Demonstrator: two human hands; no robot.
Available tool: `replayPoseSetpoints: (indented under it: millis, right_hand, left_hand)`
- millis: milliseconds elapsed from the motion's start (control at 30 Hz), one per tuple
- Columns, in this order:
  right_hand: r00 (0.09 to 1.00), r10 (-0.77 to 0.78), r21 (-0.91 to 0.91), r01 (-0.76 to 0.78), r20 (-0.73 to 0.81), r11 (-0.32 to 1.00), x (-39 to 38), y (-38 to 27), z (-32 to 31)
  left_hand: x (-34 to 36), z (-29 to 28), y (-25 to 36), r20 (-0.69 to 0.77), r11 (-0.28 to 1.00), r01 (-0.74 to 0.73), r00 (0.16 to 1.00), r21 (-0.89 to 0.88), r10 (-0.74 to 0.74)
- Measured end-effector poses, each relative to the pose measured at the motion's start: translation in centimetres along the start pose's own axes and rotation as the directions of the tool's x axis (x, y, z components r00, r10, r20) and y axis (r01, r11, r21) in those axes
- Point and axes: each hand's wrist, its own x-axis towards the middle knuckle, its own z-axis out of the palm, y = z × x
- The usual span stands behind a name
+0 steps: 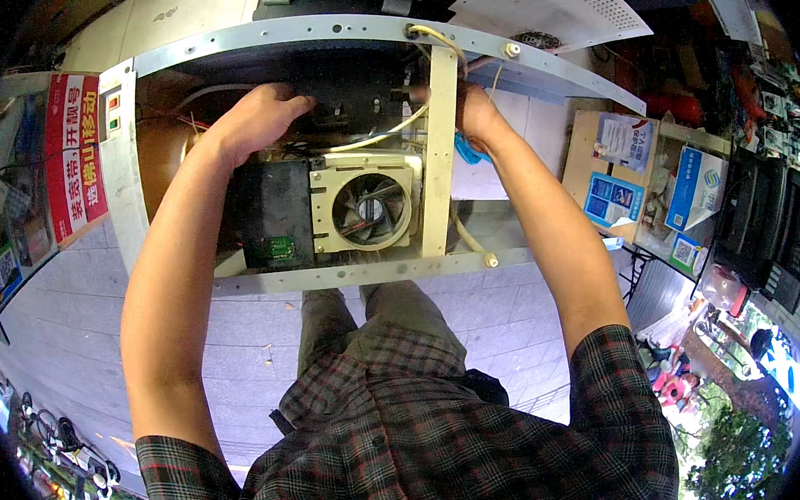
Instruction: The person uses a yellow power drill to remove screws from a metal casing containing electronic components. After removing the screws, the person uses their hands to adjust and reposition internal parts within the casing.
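Head view: my left hand [263, 115] has its fingers curled down onto the dark component block [351, 99] deep inside the opened grey sheet-metal appliance chassis [308, 33]. My right hand [468, 104] lies behind the cream upright metal strut [439, 153], grip unreadable. The block lies between both hands, nearer the left; the cream square fan housing [368, 205] sits just below.

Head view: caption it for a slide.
Both hands, left and right, reach into an opened appliance chassis above its cooling fan.
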Motion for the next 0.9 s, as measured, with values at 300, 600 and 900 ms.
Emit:
replayPoseSetpoints:
  millis: [300, 600, 900]
  right_hand:
    - [0.999, 0.037, -0.006, -0.037, -0.001, 0.999, 0.1, -0.2, 0.4]
    - [0.996, 0.047, -0.017, -0.046, 0.074, 0.999, -0.1, -1.2, 0.2]
    - [0.996, 0.058, 0.228, -0.071, 0.064, 0.971, -0.1, -1.6, 0.5]
  left_hand:
    - [2.7, 0.0, -2.1, -0.049, 0.988, -0.145, 0.988, 0.059, 0.148]
    - [3.5, -0.2, -3.4, -0.022, 0.982, -0.187, 0.982, -0.016, 0.187]
    - [4.3, -0.2, -4.1, -0.021, 0.973, -0.229, 0.973, 0.003, 0.229]
